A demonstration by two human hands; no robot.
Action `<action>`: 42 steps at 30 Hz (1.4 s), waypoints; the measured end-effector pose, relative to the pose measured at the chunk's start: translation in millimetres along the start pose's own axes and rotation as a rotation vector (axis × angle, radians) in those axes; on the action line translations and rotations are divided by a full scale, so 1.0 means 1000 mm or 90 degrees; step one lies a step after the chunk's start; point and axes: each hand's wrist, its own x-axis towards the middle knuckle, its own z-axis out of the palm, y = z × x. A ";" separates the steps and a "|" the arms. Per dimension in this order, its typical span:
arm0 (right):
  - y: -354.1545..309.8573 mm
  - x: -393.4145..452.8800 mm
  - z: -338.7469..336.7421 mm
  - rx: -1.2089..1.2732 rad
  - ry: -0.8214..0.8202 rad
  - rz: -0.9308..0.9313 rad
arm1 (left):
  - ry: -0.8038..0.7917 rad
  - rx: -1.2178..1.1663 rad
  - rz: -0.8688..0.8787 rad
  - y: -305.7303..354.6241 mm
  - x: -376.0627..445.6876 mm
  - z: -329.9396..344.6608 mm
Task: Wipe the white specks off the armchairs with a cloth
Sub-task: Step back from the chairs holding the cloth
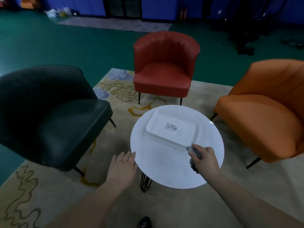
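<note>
Round table (pixel 164 170): cloth (pixel 194 157) inside right grip (pixel 204 159)

A round white side table (pixel 158 168) on black hairpin legs stands on a beige patterned rug (pixel 49 191). A white rectangular tray (pixel 171 129) lies on the table's far half. The rug covers green floor (pixel 65 46).

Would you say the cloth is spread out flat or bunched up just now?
Bunched up: the grey cloth is crumpled inside the right hand above the white table.
</note>
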 end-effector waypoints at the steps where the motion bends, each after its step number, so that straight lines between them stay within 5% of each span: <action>1: -0.002 0.009 0.005 0.017 0.013 0.010 | -0.002 0.009 0.016 -0.003 0.018 -0.004; 8: 0.001 0.067 0.022 0.070 0.070 0.081 | -0.031 0.092 0.137 0.002 0.129 -0.017; 20: 0.005 0.216 0.029 0.142 0.076 0.159 | -0.072 0.101 0.187 0.038 0.284 -0.011; 32: 0.071 0.291 0.058 -0.133 0.076 0.220 | -0.171 0.153 0.247 0.074 0.394 0.053; 42: 0.113 0.328 0.112 -0.179 0.087 0.151 | -0.173 0.189 0.311 0.064 0.435 0.101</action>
